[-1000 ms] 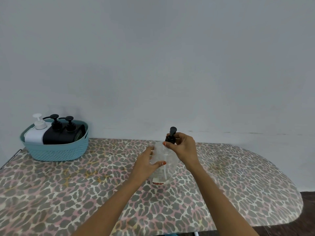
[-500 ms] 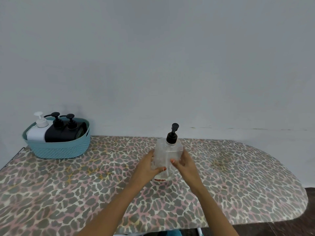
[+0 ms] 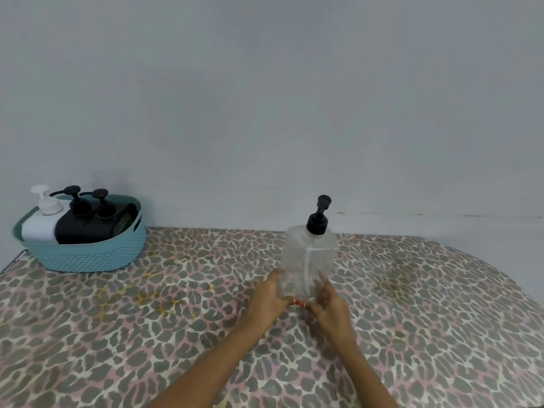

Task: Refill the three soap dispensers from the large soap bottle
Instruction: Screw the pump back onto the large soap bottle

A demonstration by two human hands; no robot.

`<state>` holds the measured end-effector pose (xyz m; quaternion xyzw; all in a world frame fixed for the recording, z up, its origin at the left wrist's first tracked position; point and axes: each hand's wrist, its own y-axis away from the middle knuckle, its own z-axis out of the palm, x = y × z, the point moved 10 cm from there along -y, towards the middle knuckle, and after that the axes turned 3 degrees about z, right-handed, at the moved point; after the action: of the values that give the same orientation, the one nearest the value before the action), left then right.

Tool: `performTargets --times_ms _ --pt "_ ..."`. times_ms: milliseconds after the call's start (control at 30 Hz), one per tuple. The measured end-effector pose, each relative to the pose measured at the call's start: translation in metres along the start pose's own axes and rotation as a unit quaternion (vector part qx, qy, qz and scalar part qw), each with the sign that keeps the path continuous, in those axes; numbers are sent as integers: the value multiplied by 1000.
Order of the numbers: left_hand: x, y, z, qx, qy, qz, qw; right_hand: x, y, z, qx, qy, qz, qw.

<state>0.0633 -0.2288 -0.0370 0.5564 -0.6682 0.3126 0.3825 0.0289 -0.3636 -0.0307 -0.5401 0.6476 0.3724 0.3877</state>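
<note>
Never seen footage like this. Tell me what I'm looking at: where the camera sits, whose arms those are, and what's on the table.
There is no machine here. A person wears a wide-angle camera on the head, so every picture looks forward and down at their own arms. The left hand and right hand grip the lower part of a clear bottle with a black pump, upright between them; the hands hide its base. Under it is a leopard-print table. At the table's far left stands a teal basket holding one white dispenser and two black dispensers. Behind is a plain wall.
</note>
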Motion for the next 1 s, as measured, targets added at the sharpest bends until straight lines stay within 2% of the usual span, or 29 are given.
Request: performTargets --times_ms 267,400,667,1000 --pt "66 -89 64 -6 -5 21 1000 14 -81 -94 67 54 -18 996" --pt "82 -129 94 -14 -1 21 1000 28 -118 -120 61 38 -4 997" --pt "78 -174 124 -31 -4 -6 999 57 -168 -140 57 82 18 995" --pt "73 -180 131 -50 -38 -15 998 75 -168 -141 66 53 22 996"
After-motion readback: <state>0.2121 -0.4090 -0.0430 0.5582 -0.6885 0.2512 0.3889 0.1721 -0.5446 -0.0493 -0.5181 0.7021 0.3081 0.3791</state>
